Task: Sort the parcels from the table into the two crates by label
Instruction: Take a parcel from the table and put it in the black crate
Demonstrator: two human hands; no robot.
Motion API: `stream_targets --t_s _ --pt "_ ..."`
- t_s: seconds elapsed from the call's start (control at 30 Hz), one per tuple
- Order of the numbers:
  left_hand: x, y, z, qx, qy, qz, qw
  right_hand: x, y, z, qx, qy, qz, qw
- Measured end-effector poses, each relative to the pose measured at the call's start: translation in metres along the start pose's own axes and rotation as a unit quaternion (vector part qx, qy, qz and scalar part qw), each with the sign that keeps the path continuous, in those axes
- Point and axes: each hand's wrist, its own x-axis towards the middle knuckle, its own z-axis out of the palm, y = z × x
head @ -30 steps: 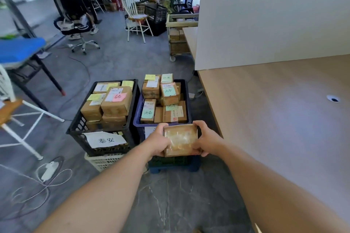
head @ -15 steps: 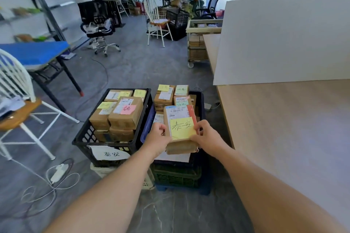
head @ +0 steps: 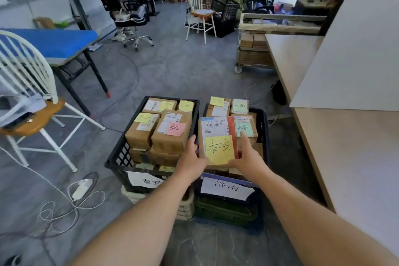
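Note:
I hold a brown parcel [head: 217, 136] with a white shipping label and a yellow note reading 泰安, tilted up toward me. My left hand [head: 191, 155] grips its left edge and my right hand [head: 246, 155] grips its right edge. The parcel hovers over the blue crate [head: 262, 127], whose front sign reads 济南 and which holds several parcels with green and yellow notes. To the left stands the black crate [head: 121, 155], signed 泰安, full of parcels with yellow and pink notes.
The wooden table [head: 349, 157] runs along the right with a white board [head: 356, 54] on it. A white chair [head: 28, 97] stands at the left, cables and a power strip [head: 82, 189] lie on the floor. A trolley [head: 254, 49] and more chairs stand further back.
The parcel was turned from its plain side to show its yellow note, then carried forward over the blue crate. My view moved closer to the crates.

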Motion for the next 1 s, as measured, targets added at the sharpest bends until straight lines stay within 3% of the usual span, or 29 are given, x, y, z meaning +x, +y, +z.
stream_targets --t_s 0.2,0.5,0.83,1.0 --pt "0.055 -0.036 -0.092 -0.064 -0.005 -0.031 0.997 0.057 -0.068 0.071 -0.041 -0.040 0.007 0.998" --pt "0.130 -0.104 -0.218 -0.105 0.031 -0.126 0.986 0.129 -0.142 0.181 -0.004 -0.109 0.033 0.993" --pt "0.151 -0.132 -0.258 -0.110 0.070 -0.189 0.973 0.175 -0.166 0.232 0.015 -0.188 0.031 0.981" --pt "0.170 -0.151 -0.268 -0.127 0.048 -0.193 0.972 0.185 -0.166 0.257 0.042 -0.208 0.036 0.977"
